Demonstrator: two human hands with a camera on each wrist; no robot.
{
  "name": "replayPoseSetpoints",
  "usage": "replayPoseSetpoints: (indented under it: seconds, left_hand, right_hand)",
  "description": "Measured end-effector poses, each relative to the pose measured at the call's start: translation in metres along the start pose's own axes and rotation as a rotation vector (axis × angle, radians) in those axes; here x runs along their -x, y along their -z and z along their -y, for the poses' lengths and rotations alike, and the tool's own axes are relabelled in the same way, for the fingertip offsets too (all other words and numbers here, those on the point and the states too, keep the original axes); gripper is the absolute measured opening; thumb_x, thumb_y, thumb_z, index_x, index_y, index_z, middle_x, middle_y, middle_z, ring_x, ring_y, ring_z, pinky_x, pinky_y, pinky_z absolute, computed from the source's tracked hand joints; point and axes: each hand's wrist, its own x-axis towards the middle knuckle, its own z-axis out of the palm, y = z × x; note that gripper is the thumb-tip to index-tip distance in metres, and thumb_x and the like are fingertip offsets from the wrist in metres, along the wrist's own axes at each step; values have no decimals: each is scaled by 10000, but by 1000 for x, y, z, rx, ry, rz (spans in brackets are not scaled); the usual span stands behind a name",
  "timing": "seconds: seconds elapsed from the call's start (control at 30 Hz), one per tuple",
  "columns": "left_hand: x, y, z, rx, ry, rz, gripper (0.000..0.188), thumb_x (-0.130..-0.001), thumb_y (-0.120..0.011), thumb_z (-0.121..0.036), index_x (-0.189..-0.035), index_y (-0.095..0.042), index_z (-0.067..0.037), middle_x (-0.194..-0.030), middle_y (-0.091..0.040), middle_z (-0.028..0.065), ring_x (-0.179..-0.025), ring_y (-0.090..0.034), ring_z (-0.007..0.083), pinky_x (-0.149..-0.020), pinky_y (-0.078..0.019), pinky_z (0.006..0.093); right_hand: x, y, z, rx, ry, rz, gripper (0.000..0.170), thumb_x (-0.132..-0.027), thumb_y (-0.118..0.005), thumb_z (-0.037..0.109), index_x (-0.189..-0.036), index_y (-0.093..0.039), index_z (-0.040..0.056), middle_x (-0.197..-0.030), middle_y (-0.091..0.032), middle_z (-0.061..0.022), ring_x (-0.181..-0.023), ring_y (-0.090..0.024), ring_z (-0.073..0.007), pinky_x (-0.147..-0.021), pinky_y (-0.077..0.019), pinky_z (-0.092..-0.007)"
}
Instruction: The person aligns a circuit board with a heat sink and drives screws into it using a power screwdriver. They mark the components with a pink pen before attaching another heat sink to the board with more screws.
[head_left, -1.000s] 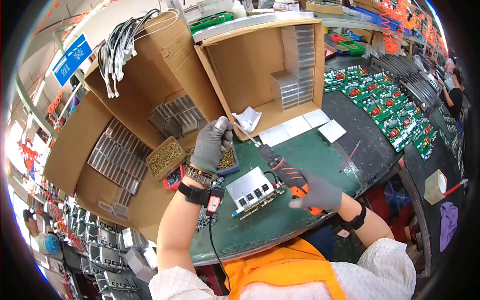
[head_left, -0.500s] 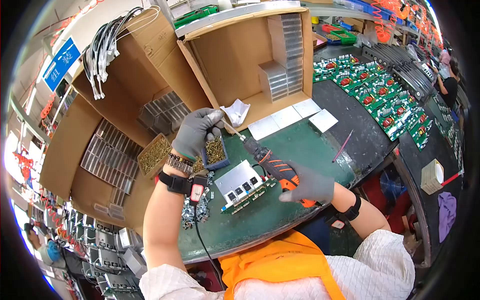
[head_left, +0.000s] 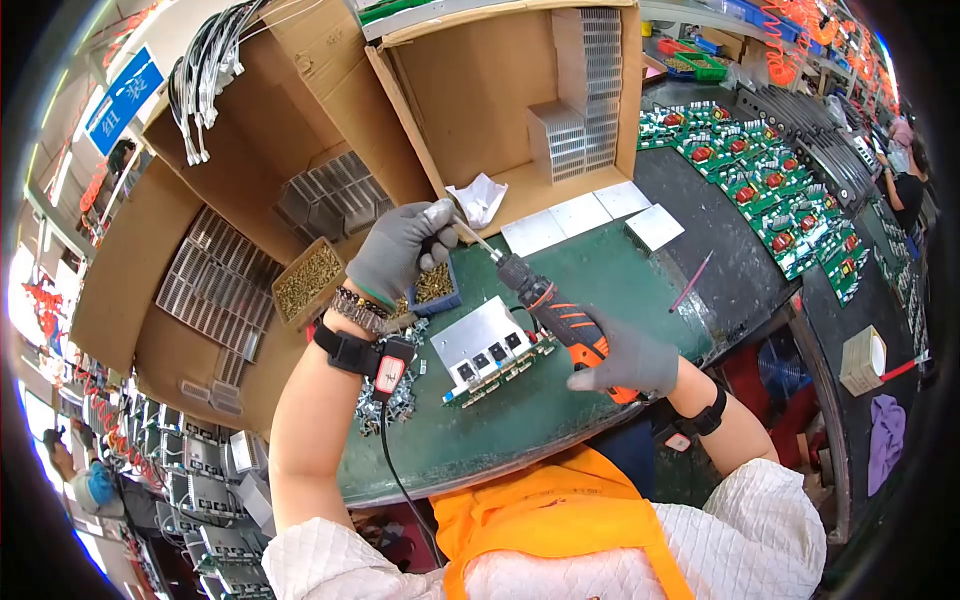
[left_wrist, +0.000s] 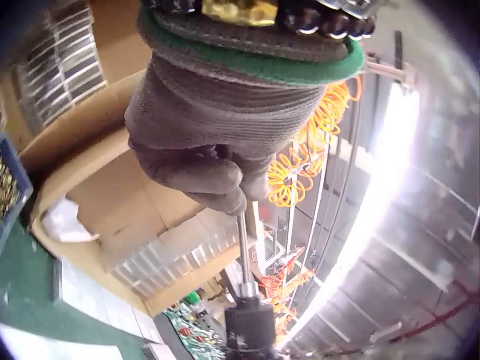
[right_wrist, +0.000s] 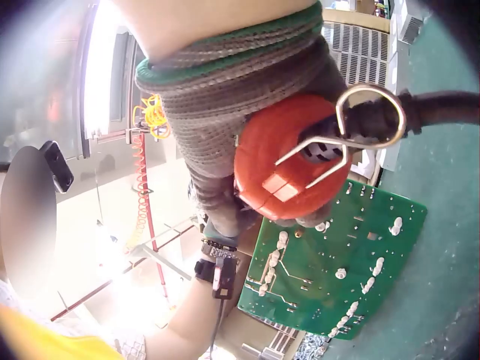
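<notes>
Head view, right hand: gloved right hand (head_left: 635, 360) wraps the handle of an orange-and-black electric screwdriver (head_left: 572, 328), held at a slant above the green bench (head_left: 520, 425).
Head view, left hand: gloved left hand (head_left: 395, 252) pinches the bit (head_left: 480, 240) near its far end.
Head view, bench: circuit board assembly (head_left: 485, 345) rests just beside the screwdriver; blue bin (head_left: 437, 288) of brass-coloured screws stands near the left hand; small metal parts (head_left: 392, 405) lie in a heap under the left wrist.
Left wrist view, grip: thumb and curled fingers close on the metal shaft; its tip is hidden. Chuck (left_wrist: 251, 324) sits clear of the fingers.
Right wrist view, grip: fingers curl around the handle, largely hidden behind its orange end. Wire loop (right_wrist: 403, 120) and black cable (right_wrist: 446, 106) extend from that end; green board (right_wrist: 352, 251) shows beyond it.
</notes>
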Motion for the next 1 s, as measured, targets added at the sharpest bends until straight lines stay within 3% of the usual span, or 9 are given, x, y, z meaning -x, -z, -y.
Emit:
replayPoseSetpoints:
  seconds: [0.13,0.43,1.0]
  left_hand:
    - [3,-17,-8,-285,-59,-29,250,-965,-632,-281,-927,-637,-34,-702,-586,-18,-550,-509,40,-471,-378,160]
    - [-13,-11,5,142,-82,-172,257,-981,-605,-293,-955,-618,-37,-691,-587,-7,-498,-492,43,-409,-370,154]
    - [-6,-11,5,73,-66,-112,248,-990,-588,-250,-995,-625,-5,-748,-600,16,-569,-507,70,-463,-377,177]
  right_hand:
    - [-6,-2,-8,1,18,-21,876,-704,-843,188,-1426,-379,14,-879,-612,-61,-665,-591,-124,-577,-507,-280]
    - [0,-2,-1,16,22,-31,879,-703,-842,188,-1433,-379,31,-887,-610,-53,-667,-584,-120,-584,-507,-283]
    - [4,-2,-6,-28,5,-2,887,-716,-838,200,-1437,-356,16,-839,-607,-55,-611,-582,-130,-542,-490,-291]
